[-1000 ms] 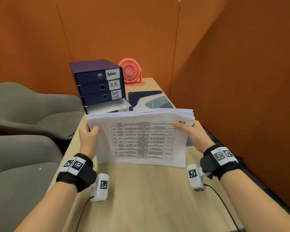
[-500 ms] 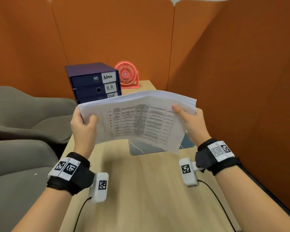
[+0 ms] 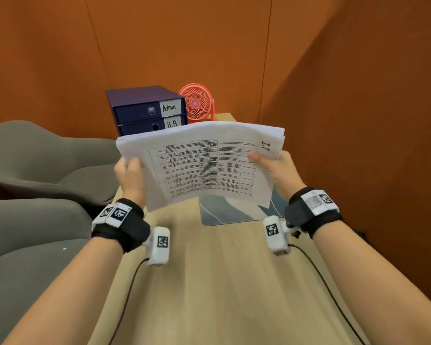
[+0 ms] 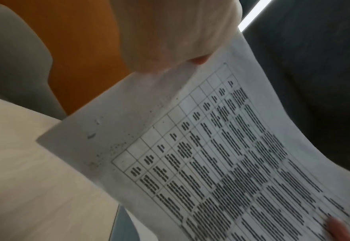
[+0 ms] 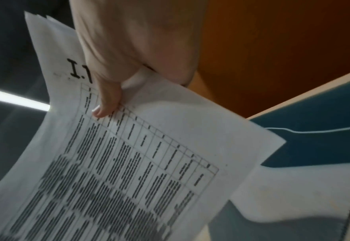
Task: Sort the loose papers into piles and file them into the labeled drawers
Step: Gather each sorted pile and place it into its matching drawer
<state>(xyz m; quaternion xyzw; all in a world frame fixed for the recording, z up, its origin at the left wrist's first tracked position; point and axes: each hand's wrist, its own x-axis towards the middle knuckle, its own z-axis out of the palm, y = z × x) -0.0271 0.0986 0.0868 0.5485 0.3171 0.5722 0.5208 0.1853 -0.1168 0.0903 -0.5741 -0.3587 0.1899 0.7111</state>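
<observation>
both hands, left hand point(image 3: 131, 174) and right hand point(image 3: 279, 170), pinch the stack of papers point(image 3: 204, 163) with curled fingers above the surface point(image 3: 222, 282); nothing looks filed yet, the visible admin and h.r drawers of the drawer unit point(image 3: 144, 108) closed

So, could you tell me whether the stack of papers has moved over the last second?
Yes. The stack of papers has risen off the desk; its top edge now hides the drawer unit's lower drawers, both hands gripping it.

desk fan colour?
Coral pink, grille and stand alike; the fan shows best in the head view.
</observation>
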